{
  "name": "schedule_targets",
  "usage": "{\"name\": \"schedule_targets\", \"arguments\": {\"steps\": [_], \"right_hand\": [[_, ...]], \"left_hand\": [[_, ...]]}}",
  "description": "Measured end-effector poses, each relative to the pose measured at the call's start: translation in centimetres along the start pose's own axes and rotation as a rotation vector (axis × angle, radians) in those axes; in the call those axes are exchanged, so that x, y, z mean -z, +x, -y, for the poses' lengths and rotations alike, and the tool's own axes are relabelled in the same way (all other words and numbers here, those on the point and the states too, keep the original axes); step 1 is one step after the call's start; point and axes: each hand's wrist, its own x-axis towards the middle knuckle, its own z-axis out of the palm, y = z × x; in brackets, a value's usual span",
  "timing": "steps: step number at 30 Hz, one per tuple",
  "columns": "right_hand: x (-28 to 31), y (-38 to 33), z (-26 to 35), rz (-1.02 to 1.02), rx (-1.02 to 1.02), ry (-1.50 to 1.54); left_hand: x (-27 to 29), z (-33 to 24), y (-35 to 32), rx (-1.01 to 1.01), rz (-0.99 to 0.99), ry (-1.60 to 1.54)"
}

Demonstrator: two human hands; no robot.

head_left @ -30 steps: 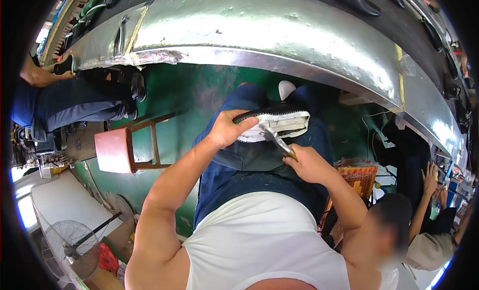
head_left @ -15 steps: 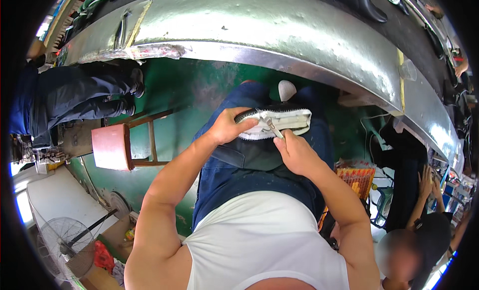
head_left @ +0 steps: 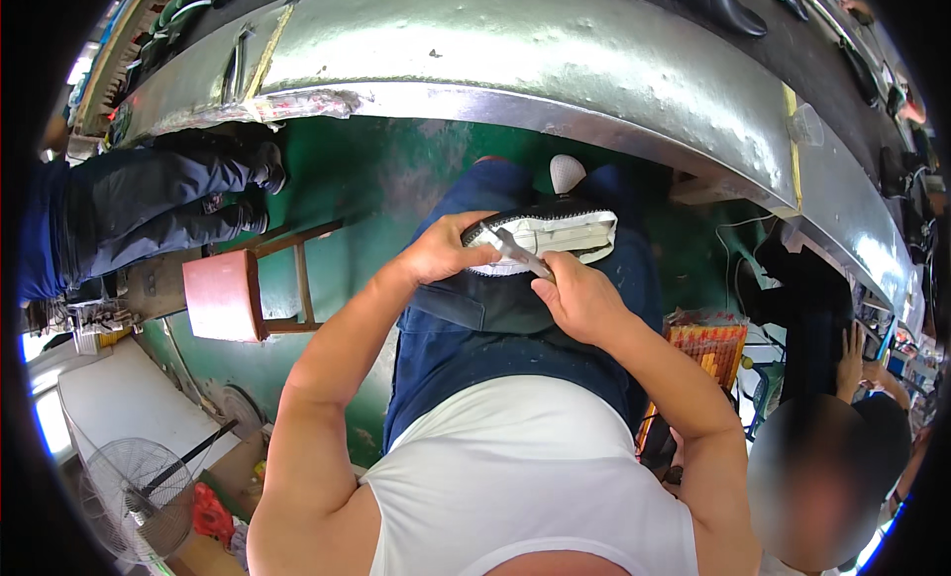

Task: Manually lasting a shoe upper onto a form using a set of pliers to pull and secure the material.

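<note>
A black and white shoe (head_left: 555, 237) lies sole-up on my lap, over a dark cloth on my blue trousers. My left hand (head_left: 444, 249) grips its left end, fingers curled over the edge. My right hand (head_left: 580, 297) holds a thin metal tool (head_left: 515, 249) whose tip lies across the white sole near my left hand. The lower part of the shoe is hidden behind my hands.
A long worn metal workbench (head_left: 555, 71) curves across the top. A red wooden stool (head_left: 238, 294) stands to my left, beside a seated person's dark-trousered legs (head_left: 149, 214). A fan (head_left: 124, 497) sits lower left. Another person (head_left: 832, 477) is at the lower right by an orange crate (head_left: 708, 343).
My right hand moved the metal tool leftward along the sole toward my left hand. The shoe shifted slightly in my grip. The person at the right moved in view.
</note>
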Motion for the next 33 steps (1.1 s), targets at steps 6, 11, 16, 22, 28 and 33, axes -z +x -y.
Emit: {"name": "schedule_targets", "arguments": {"steps": [6, 11, 16, 22, 28, 33], "right_hand": [[0.0, 0.0, 0.0, 0.029, 0.024, -0.028], [-0.1, 0.3, 0.9, 0.180, -0.084, -0.070], [-0.5, 0.0, 0.1, 0.142, -0.075, -0.020], [2.7, -2.9, -2.7, -0.090, -0.098, 0.326], [5.1, -6.3, -6.5, -0.255, -0.296, 0.642], [5.5, -8.4, -7.7, -0.253, -0.339, 0.850]], "left_hand": [[0.2, -1.1, -0.4, 0.007, 0.092, 0.084], [0.5, -0.5, -0.3, -0.012, 0.071, 0.199], [0.5, 0.1, -0.2, -0.030, 0.061, 0.200], [-2.1, -5.0, -2.0, -0.098, -0.093, 0.449], [-6.3, -10.2, -1.9, -0.741, -0.162, 0.238], [-7.3, -12.1, 3.7, -0.530, -0.097, -0.066]]}}
